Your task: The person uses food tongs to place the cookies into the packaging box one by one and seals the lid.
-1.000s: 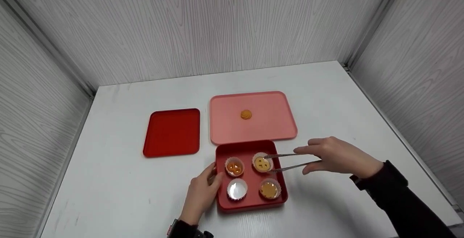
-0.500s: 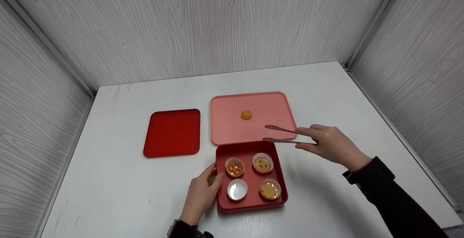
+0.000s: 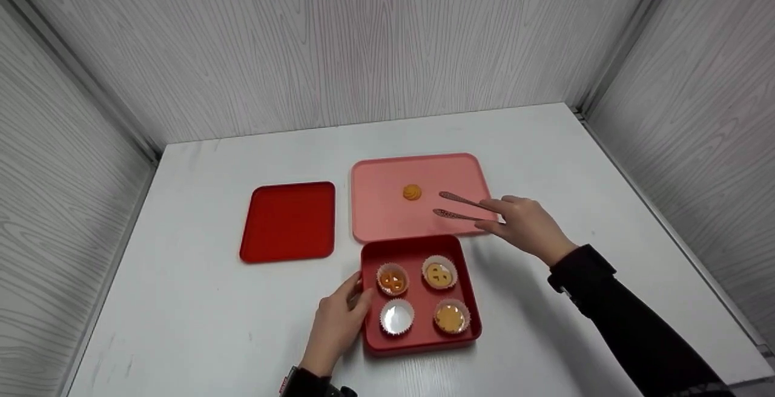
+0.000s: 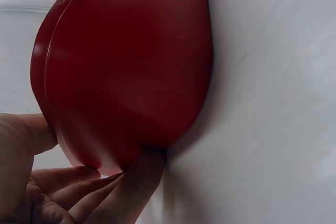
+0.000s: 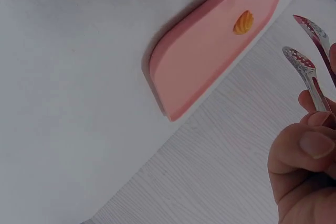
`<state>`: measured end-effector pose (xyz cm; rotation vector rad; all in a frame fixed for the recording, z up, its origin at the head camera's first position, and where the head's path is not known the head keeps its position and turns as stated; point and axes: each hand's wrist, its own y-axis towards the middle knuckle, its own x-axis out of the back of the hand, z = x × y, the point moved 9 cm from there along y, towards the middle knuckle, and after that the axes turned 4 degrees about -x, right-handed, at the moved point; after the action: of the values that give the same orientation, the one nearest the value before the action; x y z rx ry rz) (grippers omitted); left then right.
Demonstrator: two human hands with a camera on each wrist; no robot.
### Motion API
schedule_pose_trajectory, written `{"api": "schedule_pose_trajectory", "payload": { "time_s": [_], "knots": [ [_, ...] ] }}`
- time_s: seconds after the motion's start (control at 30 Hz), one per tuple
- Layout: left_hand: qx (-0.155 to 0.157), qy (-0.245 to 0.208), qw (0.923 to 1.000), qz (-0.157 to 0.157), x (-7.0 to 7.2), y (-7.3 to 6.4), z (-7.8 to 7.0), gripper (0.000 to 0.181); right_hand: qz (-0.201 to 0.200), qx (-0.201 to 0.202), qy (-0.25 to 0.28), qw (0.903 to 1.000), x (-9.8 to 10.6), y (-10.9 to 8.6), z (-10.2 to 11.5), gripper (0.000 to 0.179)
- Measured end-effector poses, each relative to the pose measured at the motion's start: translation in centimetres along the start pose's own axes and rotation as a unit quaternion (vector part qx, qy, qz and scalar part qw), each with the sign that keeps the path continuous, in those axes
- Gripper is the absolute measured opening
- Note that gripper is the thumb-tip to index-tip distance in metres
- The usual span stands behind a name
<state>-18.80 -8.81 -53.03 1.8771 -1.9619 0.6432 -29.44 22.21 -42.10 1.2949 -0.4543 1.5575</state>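
Observation:
My left hand (image 3: 338, 321) grips the left side of a deep red box (image 3: 418, 297), thumb at the rim and fingers against the outer wall, also visible in the left wrist view. Inside stand white paper baking cups: one holds an orange-brown pretzel-shaped cookie (image 3: 393, 281), another a pale pretzel-shaped cookie (image 3: 438, 275), a third a flat golden cookie (image 3: 450, 318). The front left cup (image 3: 397, 317) shows only its shiny bottom. With my right hand (image 3: 525, 226) I hold metal tongs (image 3: 460, 198), tips spread apart over the pink tray (image 3: 381, 221), right of a swirled cookie (image 3: 412, 192).
A flat red tray (image 3: 287, 223) lies left of the pink one on the white table (image 3: 181, 300). The red box stands close against the pink tray's front edge. Grey wood-patterned panels (image 3: 363, 40) enclose the table at the back and both sides.
My right hand has lifted the tongs from the pale pretzel cookie's cup and carried them away, over the pink tray near the swirled cookie. The left hand and box have stayed put.

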Motion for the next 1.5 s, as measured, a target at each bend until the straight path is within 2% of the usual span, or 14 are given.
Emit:
{"api": "schedule_pose_trajectory", "payload": {
  "time_s": [0.1,0.37,0.6,0.87,1.1,1.33,1.5],
  "knots": [
    [0.001,-0.004,1.0000,0.001,-0.1,0.0,0.0,0.056,0.013,-0.018,0.004,0.9998,-1.1,0.6,-0.6,0.035],
    [-0.028,0.001,0.9996,-0.006,-0.1,-0.3,-0.5,0.054,0.051,-0.046,0.017,0.9975,-3.3,1.6,-1.7,0.033],
    [-0.017,0.001,0.9998,-0.003,-0.2,-0.3,-0.5,0.054,0.052,-0.055,0.018,0.9970,-4.6,2.3,-2.6,0.032],
    [-0.008,0.007,0.9999,-0.005,-0.2,-0.2,-0.3,0.054,0.053,-0.059,0.019,0.9966,-5.5,3.3,-3.2,0.032],
    [-0.004,0.005,1.0000,0.000,-0.4,-0.2,-0.1,0.055,0.078,-0.097,0.018,0.9921,-6.2,4.0,-4.0,0.041],
    [-0.041,0.001,0.9991,-0.010,-0.2,-0.3,-0.5,0.053,0.086,-0.070,0.005,0.9938,-6.2,4.9,-3.7,0.042],
    [-0.040,0.003,0.9991,-0.013,-0.2,-0.3,-0.4,0.053,0.096,-0.079,0.000,0.9922,-6.3,5.4,-3.7,0.046]
  ]
}}
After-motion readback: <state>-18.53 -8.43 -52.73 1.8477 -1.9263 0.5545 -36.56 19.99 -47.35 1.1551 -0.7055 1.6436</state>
